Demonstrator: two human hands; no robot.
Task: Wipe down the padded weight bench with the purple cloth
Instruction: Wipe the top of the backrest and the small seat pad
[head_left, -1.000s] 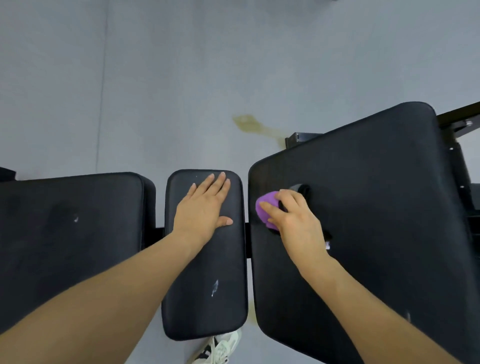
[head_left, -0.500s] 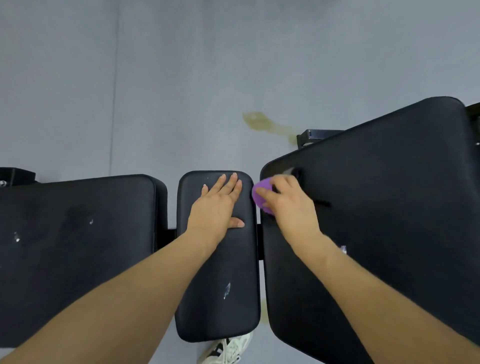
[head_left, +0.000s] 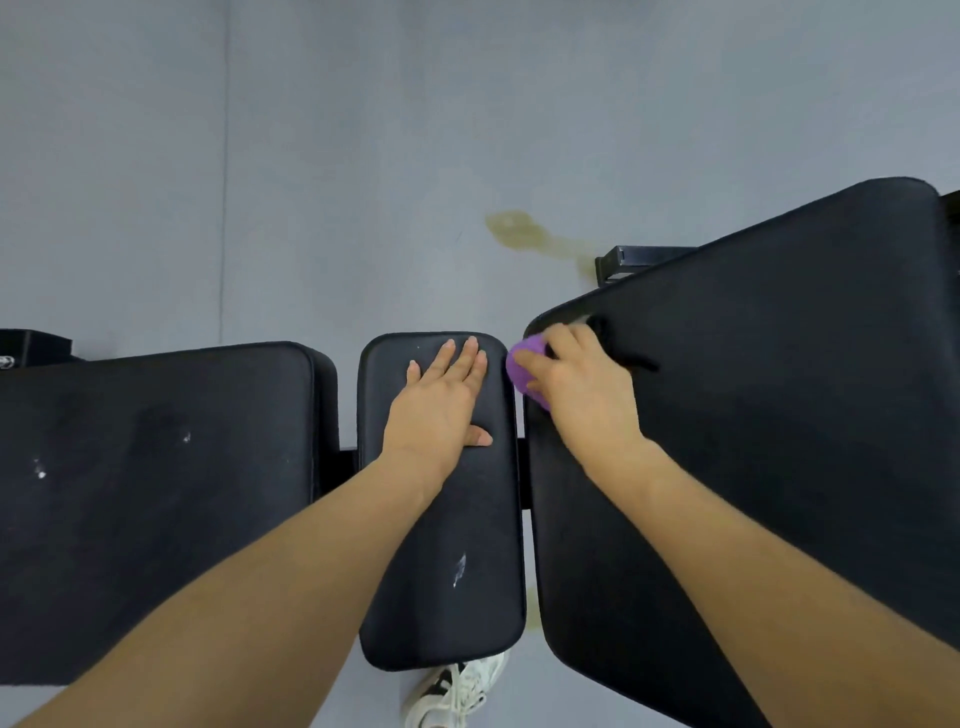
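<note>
1. Bench pads fill the lower half of the frame: a wide pad (head_left: 156, 493) at lower left, a narrow middle pad (head_left: 441, 519), and a large tilted pad (head_left: 753, 415) at right.
2. The purple cloth (head_left: 525, 366) sits bunched at the upper-left corner of the tilted pad, right by the gap to the middle pad.
3. The right hand (head_left: 582, 389) is clenched around the cloth and presses it onto the pad — only a purple lobe shows past the fingers.
4. The left hand (head_left: 441, 410) grips nothing; it lies flat, fingers spread, on the top of the middle pad, seemingly as a brace.
5. Step in hand, by judgement: wiping the tilted pad's near corner and edge. Next, the cloth probably needs to sweep back across that pad or cross the gap onto the middle pad, where a white scuff (head_left: 460, 569) shows — and the left hand would then have to move off.
6. Against the earlier frames, the cloth has travelled from further inside the tilted pad toward its upper-left corner, while the left hand has stayed planted.
</note>
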